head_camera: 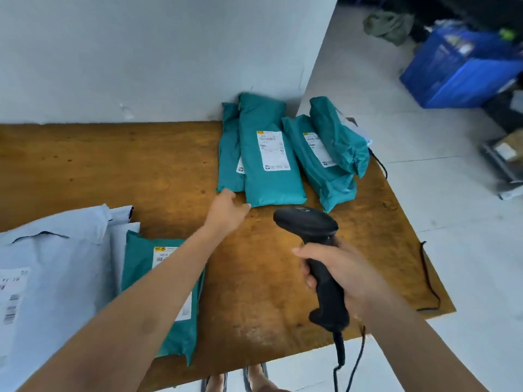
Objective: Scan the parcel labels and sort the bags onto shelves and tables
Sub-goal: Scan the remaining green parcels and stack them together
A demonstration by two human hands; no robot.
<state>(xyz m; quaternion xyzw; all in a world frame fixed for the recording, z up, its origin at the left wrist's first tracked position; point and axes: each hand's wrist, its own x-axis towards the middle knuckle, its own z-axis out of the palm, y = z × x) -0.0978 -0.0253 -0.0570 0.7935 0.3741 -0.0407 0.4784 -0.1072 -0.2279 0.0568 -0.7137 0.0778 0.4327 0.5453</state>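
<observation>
Several teal parcel bags lie on the wooden table (113,165). One labelled teal bag (268,154) lies face up at the back, overlapping a second teal bag (229,154) on its left. Two more teal bags (325,154) are piled to the right. My left hand (226,213) reaches out, relaxed, its fingertips at the near edges of the two left bags. My right hand (342,273) grips a black barcode scanner (314,244) by its handle, its head aimed toward the bags. Another teal bag (169,292) lies under my left forearm.
Pale grey mailer bags (56,264) are stacked at the table's left front. A wall stands behind the table. A blue crate (464,69) and other parcels sit on the floor to the right. The scanner's cable (351,369) hangs off the front edge.
</observation>
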